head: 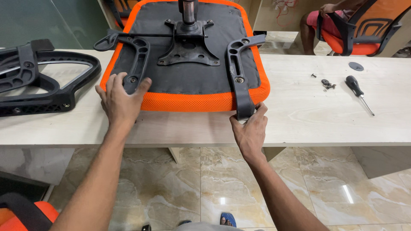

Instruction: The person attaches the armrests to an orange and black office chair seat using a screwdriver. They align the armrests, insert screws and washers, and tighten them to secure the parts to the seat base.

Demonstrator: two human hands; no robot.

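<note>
An orange chair seat [188,102] lies upside down on the pale wooden table [308,119], its black underside and metal mounting plate [188,47] facing up. Two black armrest brackets are bolted to it. My left hand [121,100] rests over the near end of the left bracket [136,60], fingers spread on the seat's front edge. My right hand [250,130] grips the near end of the right bracket [238,72], which sticks out past the seat's edge.
A black plastic chair back frame [38,81] lies at the table's left. A black-handled screwdriver [358,92], loose screws [327,84] and a round black cap [355,66] lie at the right. Another person sits on an orange chair [364,34] behind.
</note>
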